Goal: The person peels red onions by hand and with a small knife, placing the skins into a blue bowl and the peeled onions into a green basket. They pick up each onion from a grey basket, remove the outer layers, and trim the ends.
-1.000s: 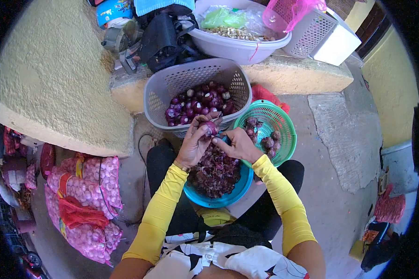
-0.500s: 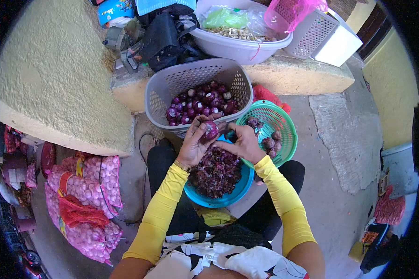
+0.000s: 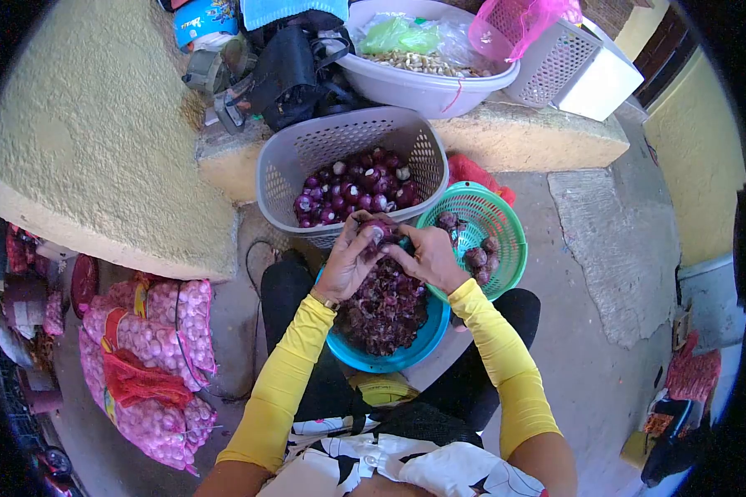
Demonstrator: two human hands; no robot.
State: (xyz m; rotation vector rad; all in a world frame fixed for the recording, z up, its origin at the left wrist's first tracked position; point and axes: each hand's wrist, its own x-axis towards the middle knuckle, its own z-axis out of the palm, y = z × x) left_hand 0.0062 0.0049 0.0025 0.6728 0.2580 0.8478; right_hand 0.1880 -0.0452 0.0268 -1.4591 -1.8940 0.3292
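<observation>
My left hand (image 3: pixel 350 267) is closed around a red onion (image 3: pixel 376 234), held over a blue basin (image 3: pixel 378 363) between my knees. My right hand (image 3: pixel 431 255) meets the onion from the other side, its thumb against it. Its fingers curl round what looks like a small knife with a teal handle (image 3: pixel 404 243), mostly hidden. Loose dark onion skins (image 3: pixel 385 313) fill the basin. Just beyond, a grey basket (image 3: pixel 275 195) holds many shiny purple onions (image 3: pixel 352 192). To the right, a green colander (image 3: pixel 515 236) contains several dull, unpeeled onions (image 3: pixel 479 258).
Pink net sacks of bulbs (image 3: pixel 153 331) stand on the floor at left, beside a textured wall (image 3: pixel 91 149). A low ledge (image 3: pixel 530 137) at the back carries a large white tub (image 3: pixel 431 98) and a black bag (image 3: pixel 286 74). Red netting (image 3: pixel 472 174) lies behind the colander.
The onion is turned in my left hand, and my right fingers have come closer in over it. Both hands stay above the basin.
</observation>
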